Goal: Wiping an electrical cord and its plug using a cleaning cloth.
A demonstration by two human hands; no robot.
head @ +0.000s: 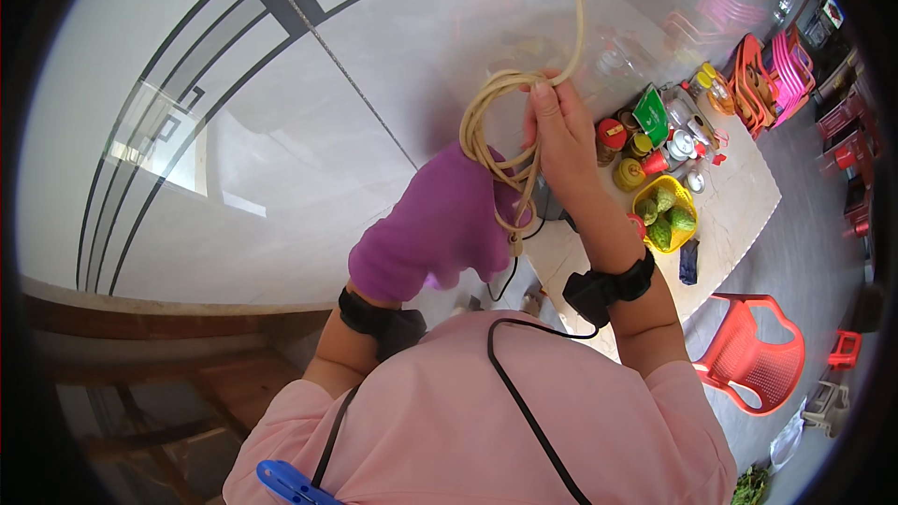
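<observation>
A coil of cream-coloured cable (477,123) hangs in loops before me, with one length running up out of the top of the view. My right hand (558,126) pinches the coil at its upper right, fingers closed on it. A purple cloth (428,224) is draped over my left hand and hides its fingers; the cloth lies against the lower left of the coil. At the lower end of the coil is a small cream connector or switch (515,245), above a thin black cable.
Right of me stands a marble-patterned table (744,189) with jars, bottles and a yellow plastic basket (691,235) of green fruit. A red plastic chair (754,358) is beside it. A glossy tiled wall (295,154) rises ahead and left.
</observation>
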